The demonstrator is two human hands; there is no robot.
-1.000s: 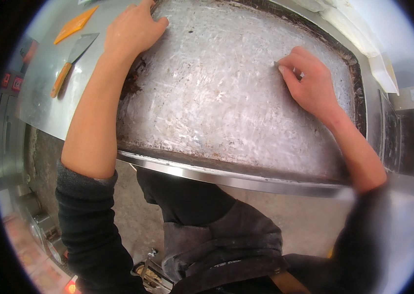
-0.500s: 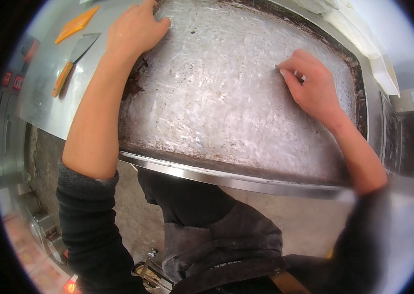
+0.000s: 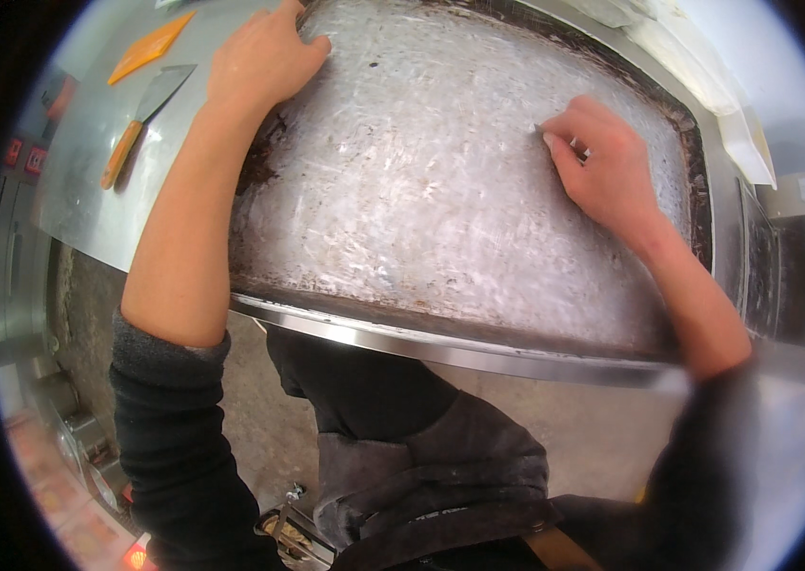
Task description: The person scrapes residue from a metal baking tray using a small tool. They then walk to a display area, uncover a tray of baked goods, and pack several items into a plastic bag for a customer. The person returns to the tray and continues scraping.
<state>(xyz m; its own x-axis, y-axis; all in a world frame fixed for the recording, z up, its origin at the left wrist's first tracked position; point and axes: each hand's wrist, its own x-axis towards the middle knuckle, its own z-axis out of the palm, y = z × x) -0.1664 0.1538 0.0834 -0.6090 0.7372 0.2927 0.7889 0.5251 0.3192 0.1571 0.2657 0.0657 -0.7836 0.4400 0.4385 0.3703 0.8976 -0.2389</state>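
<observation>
**Large grey rectangular metal tray (image 3: 412, 200) looks stiff, best held by opposite rims**

The tray seems tough and probably awkward to lift. It lies on a silver metal table (image 3: 74, 200), face scratched, edges blackened. The bare right hand (image 3: 610, 157) pinches a small, thin, dark piece (image 3: 539, 129) over it; whether the bare left hand (image 3: 264, 59) at the left rim grips, I cannot tell.

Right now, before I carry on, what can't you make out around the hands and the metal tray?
All in the head view:
- Small dark piece in the right hand: only a tip shows; fingers hide the rest.
- Left hand: what its fingertips touch, lost at the top edge.
- Metal tray: part of its left rim, behind the left forearm.
- Right sleeve: detail lost to blur.
</observation>
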